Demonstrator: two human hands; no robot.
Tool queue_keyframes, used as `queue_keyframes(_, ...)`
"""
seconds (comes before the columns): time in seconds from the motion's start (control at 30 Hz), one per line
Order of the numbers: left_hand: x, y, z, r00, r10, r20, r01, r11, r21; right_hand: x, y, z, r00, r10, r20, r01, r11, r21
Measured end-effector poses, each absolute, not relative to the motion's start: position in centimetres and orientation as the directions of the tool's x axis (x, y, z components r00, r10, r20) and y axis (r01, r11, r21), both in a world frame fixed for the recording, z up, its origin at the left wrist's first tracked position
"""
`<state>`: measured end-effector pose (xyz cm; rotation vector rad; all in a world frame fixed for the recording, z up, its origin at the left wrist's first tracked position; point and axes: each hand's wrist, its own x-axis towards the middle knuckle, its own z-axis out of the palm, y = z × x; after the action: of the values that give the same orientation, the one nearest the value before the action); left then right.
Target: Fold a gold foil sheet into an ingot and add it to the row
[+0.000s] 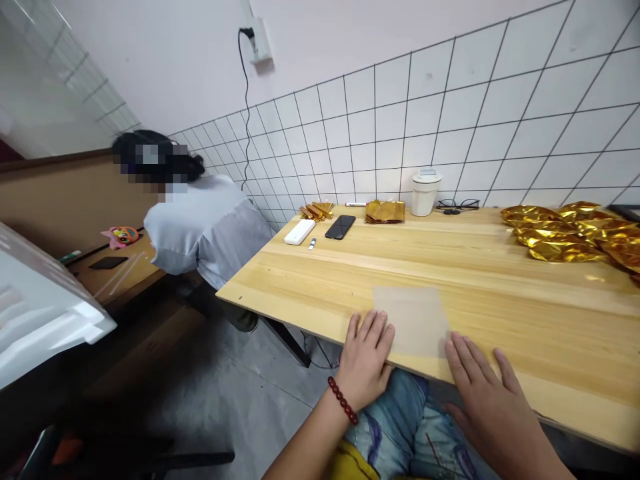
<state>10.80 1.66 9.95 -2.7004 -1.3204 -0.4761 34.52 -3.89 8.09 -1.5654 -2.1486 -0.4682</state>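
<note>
Translucency makes the thin sheet (413, 321) hard to see against the wooden table (500, 293); it lies at the near edge. Left hand (364, 363) and right hand (487, 393) rest flat beside it, fingers spread, the right wrist cut off by the frame.

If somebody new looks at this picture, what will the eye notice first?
Probably the shiny gold foil bags heaped at the far right of the wooden table. Next, the left hand and right hand lying flat at the near edge, either side of a translucent sheet.
</note>
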Motion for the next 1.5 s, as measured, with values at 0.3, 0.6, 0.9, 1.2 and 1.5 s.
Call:
queue_keyframes(0.3, 12.6, -0.5, 11.1, 0.546, 0.816, 0.189, 0.815, -0.57, 0.105, 29.2, -1.1, 8.7, -0.296, 0.881, 0.369, 0.946, 0.323, -0.012)
queue_keyframes(0.6, 11.8, -0.6, 10.3, 0.469, 0.844, 0.26, 0.858, -0.505, 0.096, 27.3, -1.5, 8.4, -0.297, 0.874, 0.385, 0.943, 0.332, -0.027)
queue_keyframes(0.9, 11.3, 0.4, 9.4, 0.531, 0.807, 0.257, 0.813, -0.571, 0.112, 27.9, -0.5, 6.8, -0.338, 0.88, 0.334, 0.931, 0.365, -0.017)
queue_keyframes(1.2, 10.2, 0.7, 8.6, 0.592, 0.739, 0.321, 0.777, -0.629, 0.014, 33.1, -2.9, 5.7, -0.345, 0.767, 0.541, 0.922, 0.386, 0.04)
queue_keyframes(1.5, 12.0, -0.6, 10.8, 0.539, 0.813, 0.22, 0.827, -0.56, 0.045, 29.9, -4.0, 8.8, -0.31, 0.795, 0.522, 0.935, 0.355, 0.015)
